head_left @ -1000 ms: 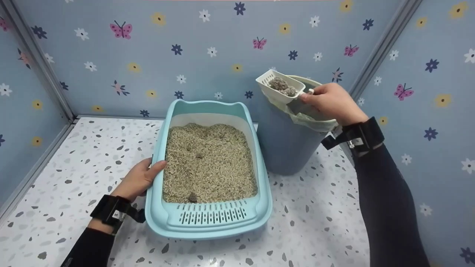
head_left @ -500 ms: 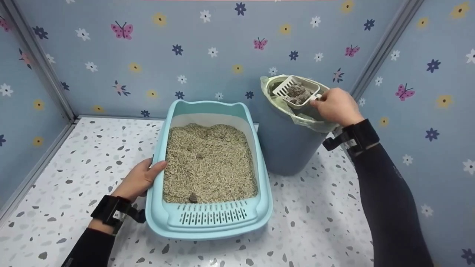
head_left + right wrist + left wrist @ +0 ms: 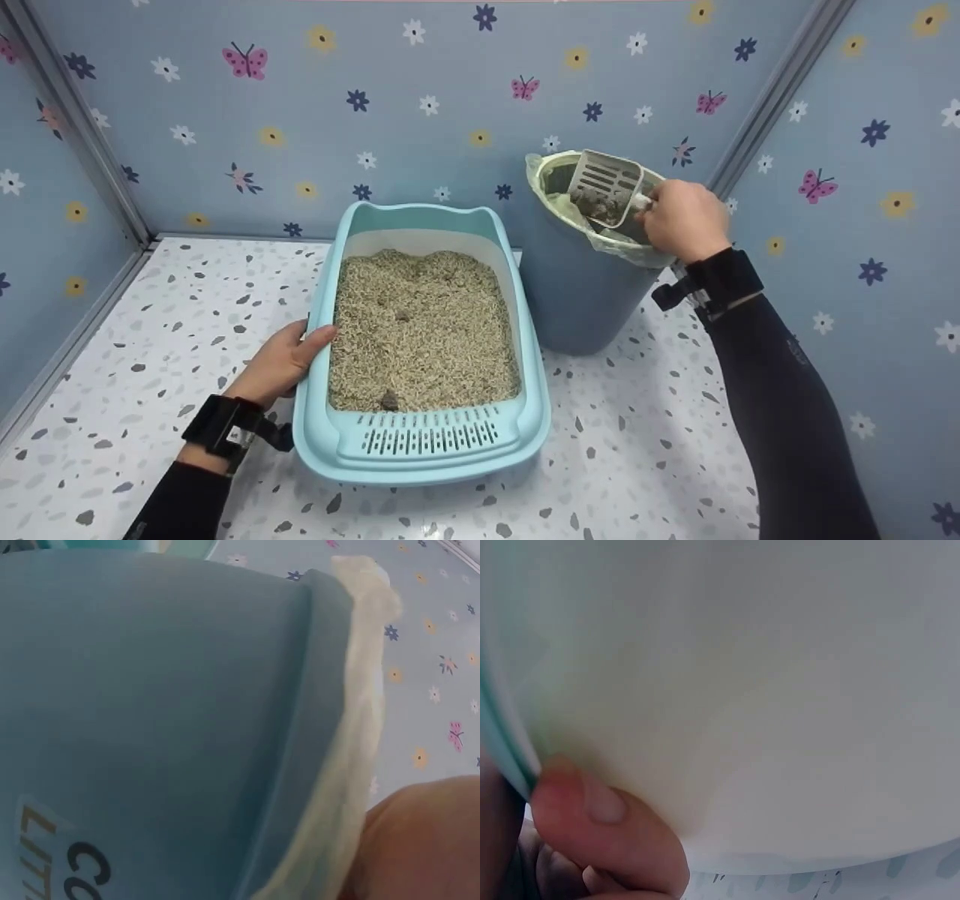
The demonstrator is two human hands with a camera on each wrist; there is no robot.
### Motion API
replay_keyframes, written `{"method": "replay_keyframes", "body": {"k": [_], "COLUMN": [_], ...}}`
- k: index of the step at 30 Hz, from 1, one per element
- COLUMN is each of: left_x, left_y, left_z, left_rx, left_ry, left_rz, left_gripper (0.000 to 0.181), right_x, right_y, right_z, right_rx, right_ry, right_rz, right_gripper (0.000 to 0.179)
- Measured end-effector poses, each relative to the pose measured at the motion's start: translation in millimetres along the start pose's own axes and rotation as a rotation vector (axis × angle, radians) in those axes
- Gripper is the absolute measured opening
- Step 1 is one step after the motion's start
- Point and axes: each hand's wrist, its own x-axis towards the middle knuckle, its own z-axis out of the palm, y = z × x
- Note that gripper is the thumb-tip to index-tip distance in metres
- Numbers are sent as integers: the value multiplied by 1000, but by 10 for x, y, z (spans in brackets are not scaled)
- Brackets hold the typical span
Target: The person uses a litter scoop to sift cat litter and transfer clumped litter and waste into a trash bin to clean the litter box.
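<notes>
My left hand (image 3: pixel 277 364) grips the left rim of a light blue litter box (image 3: pixel 420 472), thumb on top. The left wrist view shows its fingers curled beneath the rim, beside the box's pale wall (image 3: pixel 780 727). Beige litter (image 3: pixel 442 337) fills the box, with a dark clump (image 3: pixel 390 400) near the front and a smaller one mid-left. My right hand (image 3: pixel 686 217) holds a white slotted litter scoop (image 3: pixel 609 176) by its handle, tilted over the mouth of a blue-grey bin (image 3: pixel 577 300). Dark clumped litter (image 3: pixel 592 206) lies at the scoop's lower side.
A pale bag liner (image 3: pixel 634 251) is folded over the bin's rim; the bin stands against the box's right side. Speckled white tabletop (image 3: pixel 630 450) lies beneath them. Flower-patterned panels (image 3: pixel 420 75) enclose the back and both sides.
The right hand has brought the scoop rightward and down from the bin's left edge to over its opening, and tipped it. The clumps have slid to its lower side. The left hand stays put.
</notes>
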Motion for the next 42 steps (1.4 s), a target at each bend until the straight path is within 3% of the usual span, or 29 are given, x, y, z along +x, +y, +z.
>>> {"method": "replay_keyframes", "body": {"k": [5, 11, 21, 31, 37, 42], "left_x": [-13, -37, -42, -18, -20, -27], "left_y": [8, 34, 35, 16, 19, 33], "left_z": [1, 3, -10, -9, -20, -7], "left_rx": [-5, -8, 4, 13, 12, 2], "left_ry": [-3, -9, -5, -3, -2, -10], "left_rz": [-4, 1, -8, 15, 6, 4], "left_gripper": [80, 80, 80, 77, 77, 77], "right_x": [-16, -41, -96, -299, -523, -645], "right_y": [-21, -55, -37, -218, -560, -880], "right_z": [18, 40, 137, -81, -173, -19], "right_rx": [-48, -119, -252, -74, 56, 55], "right_ry": [54, 116, 355, 380, 413, 367], "right_rz": [-9, -37, -189, -146, -253, -365], "right_gripper": [9, 15, 2, 15, 15, 12]}}
